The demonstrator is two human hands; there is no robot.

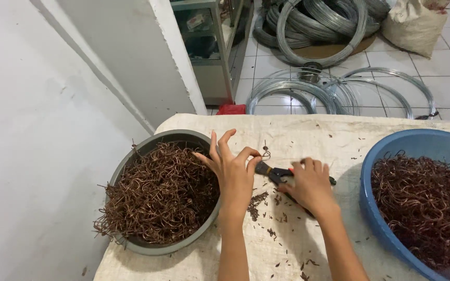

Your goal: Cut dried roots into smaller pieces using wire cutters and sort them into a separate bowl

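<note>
Meanwhile, beside the grey round basin heaped with brown hooked wire pieces, the left hand is pinching a small bent brown wire hook over the cloth-covered bench. The right hand is clenching black-and-red cutting pliers just beside those fingers; a slip could nick them, or fling clippings toward the blue plastic tub.

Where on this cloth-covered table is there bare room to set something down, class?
Free: the cloth strip beyond both hands, between the grey basin and the blue basin. Crowded: the middle, where the left hand pinches a wire hook, the right hand grips the pliers, and wire offcuts lie.
</note>
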